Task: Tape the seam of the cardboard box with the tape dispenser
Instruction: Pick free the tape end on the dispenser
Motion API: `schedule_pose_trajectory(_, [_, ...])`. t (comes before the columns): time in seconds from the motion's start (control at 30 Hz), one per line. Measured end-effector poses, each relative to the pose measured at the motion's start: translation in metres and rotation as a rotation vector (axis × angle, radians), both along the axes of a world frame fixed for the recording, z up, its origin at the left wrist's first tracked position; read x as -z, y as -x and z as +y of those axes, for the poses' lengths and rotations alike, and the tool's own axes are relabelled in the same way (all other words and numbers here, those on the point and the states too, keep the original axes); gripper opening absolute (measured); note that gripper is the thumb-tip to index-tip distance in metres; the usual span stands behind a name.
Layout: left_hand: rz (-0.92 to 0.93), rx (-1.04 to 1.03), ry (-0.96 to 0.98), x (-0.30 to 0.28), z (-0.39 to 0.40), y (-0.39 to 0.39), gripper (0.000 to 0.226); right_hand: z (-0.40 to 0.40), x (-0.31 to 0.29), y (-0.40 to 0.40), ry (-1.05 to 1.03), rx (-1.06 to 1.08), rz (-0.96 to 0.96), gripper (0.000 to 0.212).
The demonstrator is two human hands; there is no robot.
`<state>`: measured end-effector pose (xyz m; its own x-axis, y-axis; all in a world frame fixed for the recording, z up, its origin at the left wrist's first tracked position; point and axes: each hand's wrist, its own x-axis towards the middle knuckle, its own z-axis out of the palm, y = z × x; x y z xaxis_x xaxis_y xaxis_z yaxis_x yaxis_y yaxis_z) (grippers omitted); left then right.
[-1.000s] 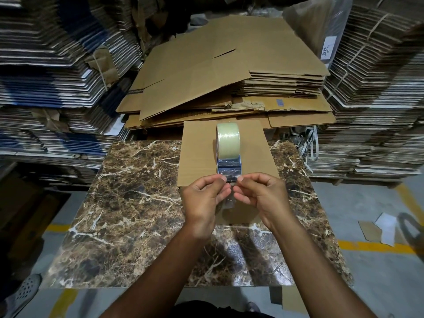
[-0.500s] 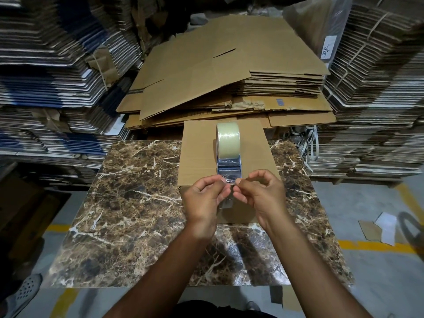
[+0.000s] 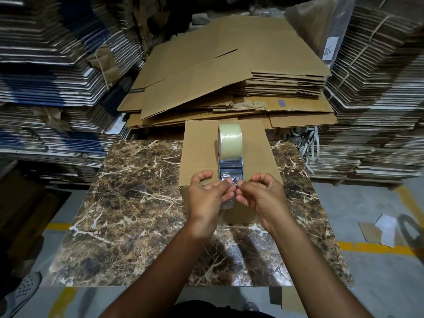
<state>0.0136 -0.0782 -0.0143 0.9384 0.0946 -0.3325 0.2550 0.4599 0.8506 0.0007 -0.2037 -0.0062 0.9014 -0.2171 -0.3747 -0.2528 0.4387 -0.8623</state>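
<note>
A closed brown cardboard box point(image 3: 199, 152) stands on the marble table point(image 3: 137, 203), toward its far side. On top of the box rests the tape dispenser point(image 3: 230, 161), a metal frame carrying a pale yellow tape roll point(image 3: 230, 140). A clear strip of tape runs from the dispenser over the box's near edge. My left hand point(image 3: 206, 198) and my right hand point(image 3: 261, 196) meet at that edge, both pinching the free end of the tape between thumb and fingers. The box seam is hidden under the dispenser and tape.
Flattened cardboard sheets point(image 3: 218, 72) are piled behind the table. Tall bundles of folded cartons rise on the left point(image 3: 46, 76) and right point(image 3: 378, 88). Paper scraps point(image 3: 380, 230) lie on the grey floor at right. Someone's sandalled foot point(image 3: 23, 288) shows at bottom left.
Both hands stay at the tape end. My fingers have shifted slightly, the right hand curling more and the tape strip hanging a little lower between them.
</note>
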Motion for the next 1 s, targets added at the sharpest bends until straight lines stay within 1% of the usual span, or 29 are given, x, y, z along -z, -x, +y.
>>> schedule_pose_trajectory(0.07, [0.001,-0.008,0.008,0.000,-0.001,-0.002,0.043,0.001,-0.004,-0.001,0.069,-0.011,0.017,0.036])
schedule_pose_trajectory(0.17, [-0.001,0.009,0.023,0.001,0.000,-0.003,0.042,0.002,-0.009,-0.004,0.242,0.000,0.020,0.038])
schedule_pose_trajectory(0.23, [-0.005,0.030,0.019,0.001,0.002,-0.003,0.042,0.003,-0.011,-0.006,0.298,0.010,0.013,0.037])
schedule_pose_trajectory(0.37, [-0.004,0.037,0.023,0.000,0.002,-0.003,0.039,0.003,-0.010,-0.009,0.298,0.012,0.007,0.034])
schedule_pose_trajectory(0.47, [-0.024,0.033,-0.035,0.002,0.003,-0.002,0.035,0.000,-0.005,-0.011,0.248,0.005,0.009,0.032])
schedule_pose_trajectory(0.57, [-0.030,0.042,-0.060,0.004,0.004,0.000,0.031,-0.001,-0.001,-0.010,0.216,-0.020,0.003,0.027])
schedule_pose_trajectory(0.6, [-0.031,0.044,-0.071,0.004,0.004,0.000,0.031,-0.001,-0.001,-0.009,0.230,-0.031,-0.006,0.027])
schedule_pose_trajectory(0.73, [-0.056,0.049,-0.129,0.006,0.005,-0.002,0.033,-0.001,-0.001,-0.008,0.354,-0.082,-0.042,0.041])
schedule_pose_trajectory(0.83, [-0.099,0.050,-0.211,0.008,0.008,-0.003,0.035,-0.005,0.002,-0.007,0.360,-0.080,-0.045,0.042])
schedule_pose_trajectory(0.93, [-0.118,0.054,-0.308,0.010,0.012,-0.001,0.029,-0.011,0.004,-0.004,0.336,-0.124,-0.022,0.032])
schedule_pose_trajectory(1.0, [-0.129,0.045,-0.410,0.012,0.016,-0.001,0.019,-0.017,0.003,-0.002,0.424,-0.140,-0.018,0.018])
